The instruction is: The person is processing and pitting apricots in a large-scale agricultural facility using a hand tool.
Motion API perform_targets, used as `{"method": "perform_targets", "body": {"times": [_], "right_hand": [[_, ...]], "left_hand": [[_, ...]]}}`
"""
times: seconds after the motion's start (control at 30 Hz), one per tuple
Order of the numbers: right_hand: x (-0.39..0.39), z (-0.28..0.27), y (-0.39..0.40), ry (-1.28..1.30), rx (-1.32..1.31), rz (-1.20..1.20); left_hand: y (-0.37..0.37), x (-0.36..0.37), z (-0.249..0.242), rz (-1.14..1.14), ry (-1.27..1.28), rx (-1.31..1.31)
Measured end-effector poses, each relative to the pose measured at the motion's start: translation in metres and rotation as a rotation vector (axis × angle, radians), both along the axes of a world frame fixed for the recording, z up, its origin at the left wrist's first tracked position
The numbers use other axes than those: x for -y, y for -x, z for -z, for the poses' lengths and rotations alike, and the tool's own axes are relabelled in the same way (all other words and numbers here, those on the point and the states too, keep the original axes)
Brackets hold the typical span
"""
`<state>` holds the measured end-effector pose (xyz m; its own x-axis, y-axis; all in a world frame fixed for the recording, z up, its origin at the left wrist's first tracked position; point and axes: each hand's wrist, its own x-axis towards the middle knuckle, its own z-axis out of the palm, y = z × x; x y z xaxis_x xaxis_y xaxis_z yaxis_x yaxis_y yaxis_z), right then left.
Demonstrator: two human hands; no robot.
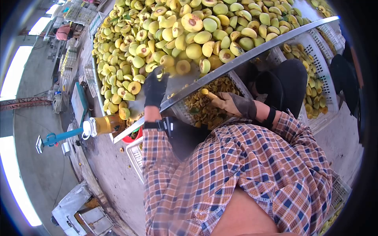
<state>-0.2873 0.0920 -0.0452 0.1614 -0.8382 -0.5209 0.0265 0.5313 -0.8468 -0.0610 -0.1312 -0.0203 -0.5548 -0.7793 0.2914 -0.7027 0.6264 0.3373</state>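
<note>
A large heap of yellow-green stone fruit [193, 51], many of them cut in half, lies on a metal-edged table [252, 55]. My left hand [155, 86], in a black glove, is at the near edge of the heap; its fingers are blurred by motion. Over a crate beneath the table edge, my right hand [232, 104] is closed around a small yellowish stick-like handle [208, 94]. The rest of that tool is hidden in the fingers. Brownish cut scraps [212, 88] fill the crate below this hand.
White crates of cut fruit [311, 78] stand at my right. A jar of amber liquid [104, 125] sits at the table's left corner, near a red bucket [134, 135]. A blue post [65, 135] and stacked crates [71, 57] are farther left.
</note>
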Motion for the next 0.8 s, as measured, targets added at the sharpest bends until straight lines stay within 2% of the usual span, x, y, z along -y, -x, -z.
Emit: {"method": "perform_targets", "body": {"times": [0.03,0.1,0.13,0.2,0.27,0.3,0.33,0.37,0.4,0.47,0.5,0.53,0.6,0.63,0.67,0.7,0.73,0.77,0.8], "right_hand": [[0.0,-0.002,-0.001,-0.04,0.063,0.04],[0.002,-0.012,-0.005,-0.11,0.19,0.125],[0.005,0.036,-0.017,-0.062,0.29,0.207],[0.005,0.025,-0.013,-0.098,0.282,0.132],[0.004,0.032,-0.013,-0.095,0.315,0.067],[0.004,0.015,-0.009,-0.053,0.244,0.055],[0.0,-0.006,-0.002,-0.012,0.172,0.042],[-0.002,-0.019,0.0,0.025,0.104,0.027],[0.0,0.01,0.0,0.273,-0.011,0.022],[0.008,-0.004,0.0,0.164,0.319,0.053],[0.01,-0.015,-0.003,0.101,0.482,0.066],[0.013,-0.028,-0.009,0.212,0.309,0.009],[0.018,-0.035,-0.019,0.482,0.225,0.003],[0.02,-0.036,-0.024,0.617,0.181,0.003],[0.024,-0.03,-0.029,0.603,0.289,0.033],[0.024,-0.033,-0.03,0.649,0.21,0.021],[0.022,-0.039,-0.028,0.695,0.13,0.007],[0.021,-0.043,-0.026,0.739,0.049,-0.007],[0.022,-0.045,-0.025,0.675,-0.069,-0.056]], "left_hand": [[0.006,0.009,0.009,-0.102,-0.04,0.14],[0.028,0.002,-0.003,-0.209,-0.067,0.31],[0.033,-0.001,-0.004,-0.212,-0.065,0.323],[0.037,-0.005,-0.004,-0.224,-0.062,0.348],[0.01,0.017,0.025,-0.132,-0.224,-0.03],[0.007,0.019,0.021,-0.082,-0.301,-0.22],[0.001,0.015,0.02,-0.089,-0.638,-0.523],[0.003,-0.005,-0.012,-0.134,-0.899,-0.712],[-0.003,-0.026,-0.028,-0.017,-0.811,-0.73],[-0.011,-0.029,0.0,0.061,-0.286,-0.696],[-0.004,-0.038,-0.004,0.045,-0.014,-0.664],[-0.014,-0.05,-0.018,-0.03,-0.734,-0.98],[-0.01,-0.069,-0.024,-0.123,-1.431,-1.401],[-0.016,-0.072,-0.015,0.041,-0.983,-1.043],[-0.024,-0.075,-0.005,0.184,-0.541,-0.67],[-0.03,-0.077,0.005,0.311,-0.103,-0.287],[-0.035,-0.078,0.014,0.287,-0.117,-0.254],[-0.03,-0.082,0.01,0.182,-0.489,-0.501],[-0.019,-0.09,0.0,0.063,-0.862,-0.742]]}}
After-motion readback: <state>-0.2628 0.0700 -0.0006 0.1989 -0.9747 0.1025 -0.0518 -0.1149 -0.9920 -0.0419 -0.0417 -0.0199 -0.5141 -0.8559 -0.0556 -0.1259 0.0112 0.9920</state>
